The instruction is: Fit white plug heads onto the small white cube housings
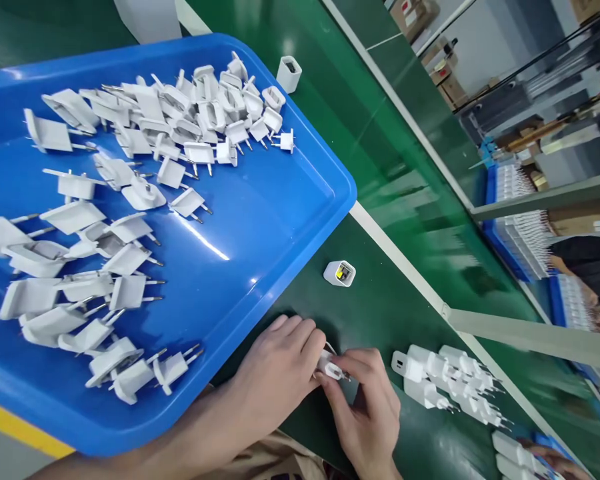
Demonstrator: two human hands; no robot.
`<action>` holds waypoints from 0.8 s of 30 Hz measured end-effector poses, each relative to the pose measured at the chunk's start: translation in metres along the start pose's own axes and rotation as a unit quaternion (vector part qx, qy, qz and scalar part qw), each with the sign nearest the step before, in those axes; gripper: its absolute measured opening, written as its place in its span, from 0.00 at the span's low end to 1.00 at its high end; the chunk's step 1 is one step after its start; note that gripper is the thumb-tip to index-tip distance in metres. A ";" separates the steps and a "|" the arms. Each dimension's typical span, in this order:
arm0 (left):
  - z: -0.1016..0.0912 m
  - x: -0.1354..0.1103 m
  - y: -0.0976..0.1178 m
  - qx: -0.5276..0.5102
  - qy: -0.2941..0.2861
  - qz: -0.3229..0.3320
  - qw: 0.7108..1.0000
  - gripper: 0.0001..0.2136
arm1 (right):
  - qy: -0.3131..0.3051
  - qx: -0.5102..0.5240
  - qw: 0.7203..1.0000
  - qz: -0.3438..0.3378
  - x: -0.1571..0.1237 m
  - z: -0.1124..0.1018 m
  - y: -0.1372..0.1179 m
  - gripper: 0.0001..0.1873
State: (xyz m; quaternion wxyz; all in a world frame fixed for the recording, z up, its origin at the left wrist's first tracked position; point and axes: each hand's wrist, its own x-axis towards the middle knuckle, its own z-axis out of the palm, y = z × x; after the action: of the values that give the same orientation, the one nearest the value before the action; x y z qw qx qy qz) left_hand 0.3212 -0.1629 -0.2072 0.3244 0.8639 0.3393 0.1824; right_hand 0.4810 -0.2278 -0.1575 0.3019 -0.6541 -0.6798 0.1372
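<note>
Both hands are meeting over the green bench [380,300], just off the near edge of the blue tray [293,213], and a small white plug piece [330,365] is sitting right between them. The left hand [287,357] is closing down over one end, fingers curled and knuckles up, so it's hiding much of the body; the right hand [367,407] is pinching narrowly at the other end, thumb and forefinger coming together beside the metal pins. And look at the line of it: the long axis is running from the left hand across to the right, dipping slightly, with the pins pointing rightward and a little down the view, into the right fingertips. Just beyond the knuckles, a white housing [333,274] is lying on the bench, its open end facing right and showing yellow inside. A second housing [289,77] is standing by the tray's far side, open end up. Inside the tray, loose plug heads [210,115] are lying every which way. Over to the right, a cluster of white adapters [437,367] is resting with pins pointing right and downward, while another person's hand [555,460] is showing at the lower corner.
</note>
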 end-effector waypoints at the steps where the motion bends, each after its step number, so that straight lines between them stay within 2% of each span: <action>1: 0.000 0.000 0.000 0.005 -0.002 0.001 1.000 0.08 | 0.006 -0.004 1.000 -0.003 0.000 0.001 -0.001 0.09; 4: -0.001 0.000 0.001 0.006 -0.002 0.009 1.000 0.09 | 0.022 -0.020 1.000 -0.008 0.001 0.002 -0.004 0.08; 9: -0.006 0.002 0.003 0.008 0.005 0.014 1.000 0.08 | -0.010 -0.027 1.000 0.002 0.004 0.000 -0.008 0.08; 14: -0.009 0.004 0.005 -0.012 0.000 0.003 1.000 0.06 | -0.017 -0.049 0.999 -0.003 0.006 -0.001 -0.012 0.07; 17: -0.009 0.004 0.005 -0.027 0.017 0.011 0.999 0.04 | -0.030 -0.043 0.999 0.013 0.006 0.002 -0.013 0.07; 21: -0.007 0.003 0.004 -0.026 0.032 0.021 0.999 0.00 | -0.016 -0.049 0.998 0.028 0.003 0.009 -0.014 0.06; 24: -0.007 0.003 0.002 -0.019 0.024 0.022 0.999 0.02 | -0.002 -0.082 0.996 0.030 -0.001 0.014 -0.017 0.07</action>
State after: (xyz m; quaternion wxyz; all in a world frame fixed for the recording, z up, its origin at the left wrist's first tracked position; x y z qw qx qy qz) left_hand 0.3203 -0.1588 -0.2009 0.3285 0.8603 0.3245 0.2162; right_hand 0.4594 -0.2274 -0.1590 0.2417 -0.6962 -0.6697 0.0912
